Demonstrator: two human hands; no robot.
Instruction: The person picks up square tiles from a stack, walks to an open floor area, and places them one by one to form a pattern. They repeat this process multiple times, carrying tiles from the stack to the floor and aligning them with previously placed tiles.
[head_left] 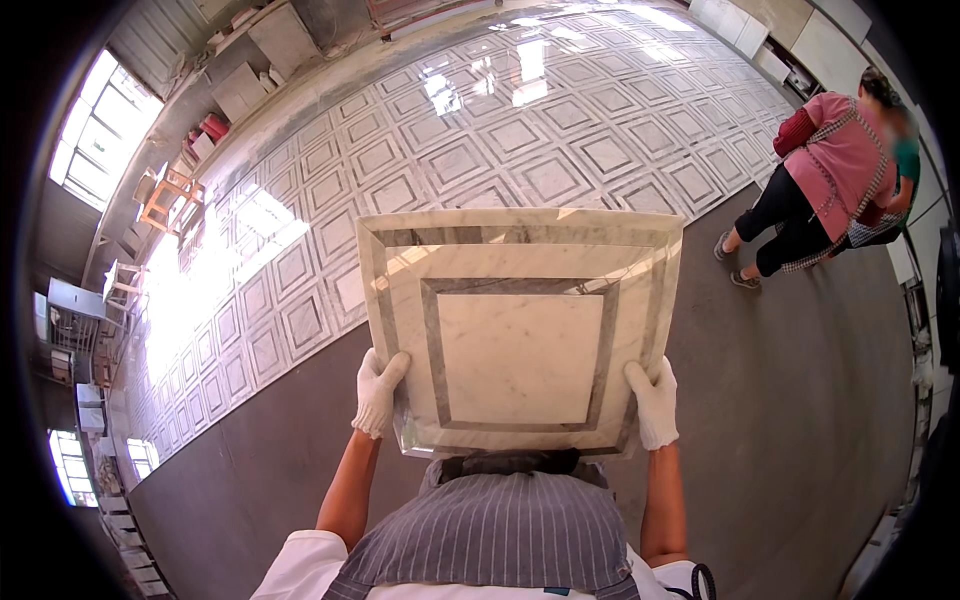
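Note:
Held in front of my body is a large square marble tile [522,360], pale and glossy, with two dark grey square bands inlaid one inside the other. My left hand [378,392], in a white knitted glove, grips its left edge with the thumb lying on the face. On the opposite edge my right hand [655,402], gloved the same way, holds on with its thumb also on the front. Fingers of both hands are hidden behind the tile. Its near edge comes close to my grey striped apron [490,530].
Beyond the tile, a floor of matching laid tiles [490,150] spreads across the room, bordered by bare grey floor [790,400]. Two people [830,180] stand close together at the right. Wooden stools [168,200] and shelves line the left wall, below bright windows [105,125].

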